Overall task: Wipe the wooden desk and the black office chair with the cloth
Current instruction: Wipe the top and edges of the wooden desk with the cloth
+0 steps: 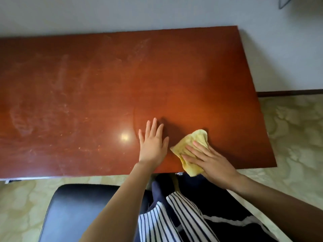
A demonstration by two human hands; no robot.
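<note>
R hand (208, 161) is pressing flat, fingers spread, on the yellow cloth (192, 147) near the desk's (104, 81) front edge. L hand (153, 145) is lying spread beside it. Dusty smears are covering most of the desk; chair (78, 206) looks untouched, so early on.

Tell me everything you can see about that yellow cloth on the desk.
The cloth is pale yellow and looks like soft fabric, crumpled into folds rather than spread flat. It lies on the wooden desk near the front edge, and its lowest corner seems to hang just over that edge. The right hand presses on it with straight fingers and covers part of it. The left hand lies flat close beside it, seemingly not touching.
</note>
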